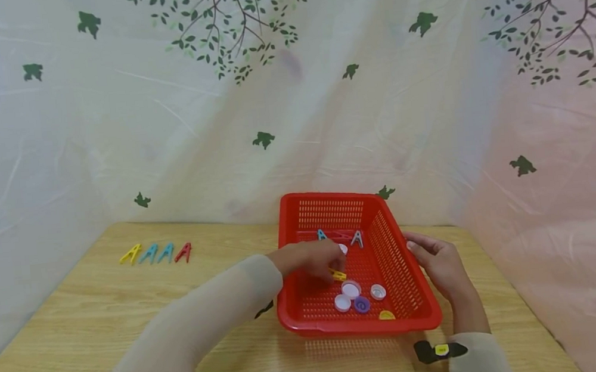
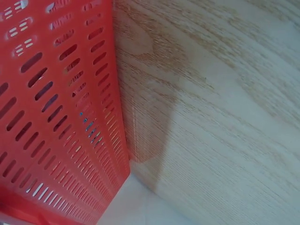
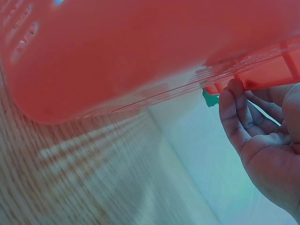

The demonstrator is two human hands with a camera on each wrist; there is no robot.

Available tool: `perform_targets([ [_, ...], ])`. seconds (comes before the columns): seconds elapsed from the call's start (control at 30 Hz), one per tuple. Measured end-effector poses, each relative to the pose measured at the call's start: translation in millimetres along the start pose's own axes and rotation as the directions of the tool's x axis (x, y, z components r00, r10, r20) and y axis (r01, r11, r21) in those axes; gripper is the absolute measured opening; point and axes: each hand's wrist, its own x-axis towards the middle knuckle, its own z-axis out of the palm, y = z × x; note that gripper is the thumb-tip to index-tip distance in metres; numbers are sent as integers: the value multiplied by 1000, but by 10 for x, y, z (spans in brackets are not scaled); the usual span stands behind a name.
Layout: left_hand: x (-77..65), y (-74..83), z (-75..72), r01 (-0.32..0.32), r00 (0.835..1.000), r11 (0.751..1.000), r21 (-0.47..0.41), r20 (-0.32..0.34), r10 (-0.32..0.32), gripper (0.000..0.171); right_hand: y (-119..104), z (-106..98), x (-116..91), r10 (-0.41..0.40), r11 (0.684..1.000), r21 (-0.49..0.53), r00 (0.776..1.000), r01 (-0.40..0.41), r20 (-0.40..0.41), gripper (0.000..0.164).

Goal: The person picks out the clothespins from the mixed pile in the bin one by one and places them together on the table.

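Note:
A red plastic basket (image 1: 362,327) with slotted walls stands on the wooden table, tilted a little toward the person. My left hand (image 1: 318,260) reaches down inside it, its fingers at a yellow clothespin (image 1: 338,275) that they appear to pinch; the fingertips are partly hidden. My right hand (image 1: 443,265) holds the basket's right rim, fingers under the edge, as the right wrist view shows the hand (image 3: 267,131) below the rim. Inside lie bottle caps: white caps (image 1: 343,302), a purple cap (image 1: 361,305) and a yellow cap (image 1: 386,315). A grey clothespin (image 1: 357,239) and a blue clothespin (image 1: 321,234) lie farther back.
On the table's left stand several clothespins in a row: a yellow clothespin (image 1: 131,253), two blue ones (image 1: 149,253) and a red one (image 1: 183,253). A pale leaf-patterned curtain (image 1: 209,158) hangs behind the table. The left wrist view shows the basket's wall (image 2: 61,108) beside the tabletop (image 2: 211,117).

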Motion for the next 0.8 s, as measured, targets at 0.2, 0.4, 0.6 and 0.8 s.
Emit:
perform_targets([
  [0.2, 24, -18, -4, -6, 999, 1000, -10, -52, 5, 19, -2, -2, 4, 1, 1000, -15, 1000, -1, -3, 54],
  [0.4, 1, 1, -63, 8, 992, 999, -33, -124, -12, 24, -8, -8, -2, 5, 1000, -21, 1000, -5, -6, 53],
  [0.6, -63, 0, -131, -5, 984, 999, -47, -180, -3, 28, -17, -4, -14, 5, 1000, -16, 1000, -6, -8, 54],
  [0.8, -131, -49, -191, -10, 972, 999, -46, -235, -1, 28, -28, 8, -15, 20, 1000, -17, 1000, -20, -6, 54],
])
